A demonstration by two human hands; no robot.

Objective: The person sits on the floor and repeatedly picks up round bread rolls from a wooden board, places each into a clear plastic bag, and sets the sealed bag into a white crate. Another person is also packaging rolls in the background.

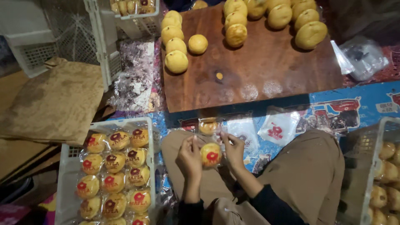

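My left hand (189,157) and my right hand (233,149) hold a round yellow bun in a clear wrapper with a red mark (211,154) between them, over my lap. Fingers of both hands pinch the wrapper's edges. Another wrapped bun (208,126) lies on the floor just beyond my hands. Empty clear wrappers (278,128) lie to the right of it.
A wooden board (266,71) ahead carries several bare yellow buns (176,61). A white crate (64,166) at left holds several wrapped buns (114,161). Another crate (385,129) at right holds buns. Brown paper (54,104) and white crates (62,37) lie at far left.
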